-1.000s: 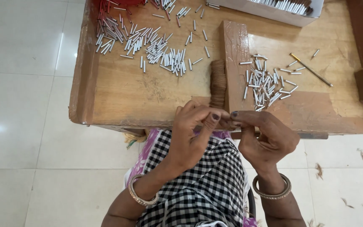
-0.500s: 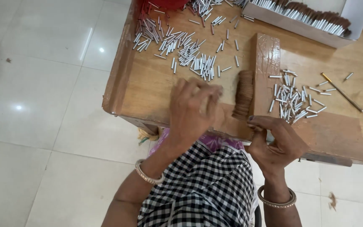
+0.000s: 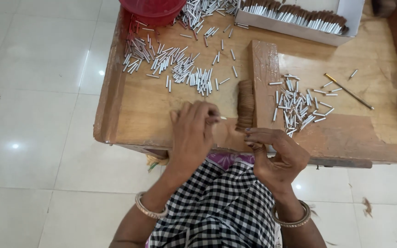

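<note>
Your left hand (image 3: 193,133) lies palm-down on the wooden tray (image 3: 136,112), fingers curled together around what looks like one thin silver tube (image 3: 220,118); only its tip pokes out past your fingertips, so how firmly you grip it is hard to say; the tip points right, its long axis running across the tray toward the brown stack (image 3: 245,105); that stack of dark brown pieces leans against the upright wooden block (image 3: 265,78), just beside your left fingertips; your right hand (image 3: 276,154) hovers at the tray's near edge, fingers half curled and apart, nothing visibly held, its fingertips close under the stack; so both hands sit near it, the right slightly nearer; farther out, loose silver tubes (image 3: 175,69) lie scattered beyond your left hand, another small heap (image 3: 297,103) lies right of the block; a white box (image 3: 345,20) of finished pieces and a red bowl (image 3: 152,8) sit at the far side.
</note>
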